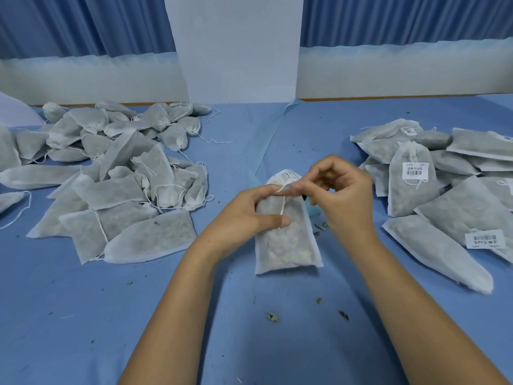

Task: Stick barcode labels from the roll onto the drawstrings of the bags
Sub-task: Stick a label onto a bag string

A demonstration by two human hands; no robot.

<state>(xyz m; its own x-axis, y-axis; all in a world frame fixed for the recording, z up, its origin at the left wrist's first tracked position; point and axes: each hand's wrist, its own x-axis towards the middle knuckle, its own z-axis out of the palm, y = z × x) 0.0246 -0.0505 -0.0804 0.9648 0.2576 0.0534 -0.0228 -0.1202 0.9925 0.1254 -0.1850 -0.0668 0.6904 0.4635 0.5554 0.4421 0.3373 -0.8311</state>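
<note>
gripping the bag point(288, 245) with left hand point(244, 215), pinning its drawstring point(282, 208) by thumb; pinching the drawstring at the bag's top with right hand point(344, 190), beside the label point(290, 175). better kept taut, then folded squarely.

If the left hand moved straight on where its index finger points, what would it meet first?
Most likely the right hand: its fingertips, pinching the drawstring, lie just ahead of the left hand over the bag.

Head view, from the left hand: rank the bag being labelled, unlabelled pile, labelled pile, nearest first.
1. bag being labelled: centre, gripped by the left hand
2. unlabelled pile: to its left
3. labelled pile: far right, beyond the right hand pinching the drawstring
</note>
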